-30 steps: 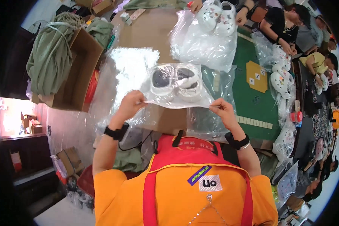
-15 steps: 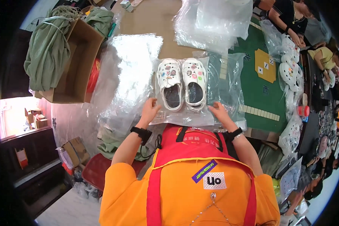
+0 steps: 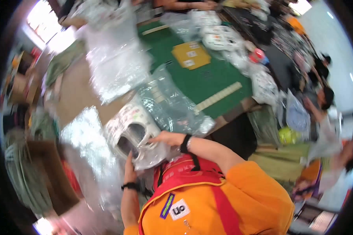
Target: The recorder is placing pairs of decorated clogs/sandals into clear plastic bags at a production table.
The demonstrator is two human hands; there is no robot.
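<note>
A pair of white clogs (image 3: 131,127) with colourful charms lies inside a clear plastic bag (image 3: 155,156) in front of me, tilted with the toes toward the upper left. My right hand (image 3: 168,138) reaches across to the heel of the right clog, its fingers closed on the edge there through or over the film. Against the heel of the left clog is my left hand (image 3: 130,167), one fingertip pointing up; motion blur hides how its other fingers lie. Another clear bag (image 3: 176,105) lies flat just right of the clogs.
Shiny clear bags (image 3: 88,137) lie on the left, and a thicker stack (image 3: 117,66) farther back. The green table top (image 3: 219,94) carries a row of pale tiles. Bagged clogs (image 3: 219,37) line its far edge. A cardboard box (image 3: 47,156) stands at left; other people sit beyond.
My view has swung to the right. The clogs are now turned at an angle, and my hands have moved from the bag's lower corners to the clogs' heels, closer together.
</note>
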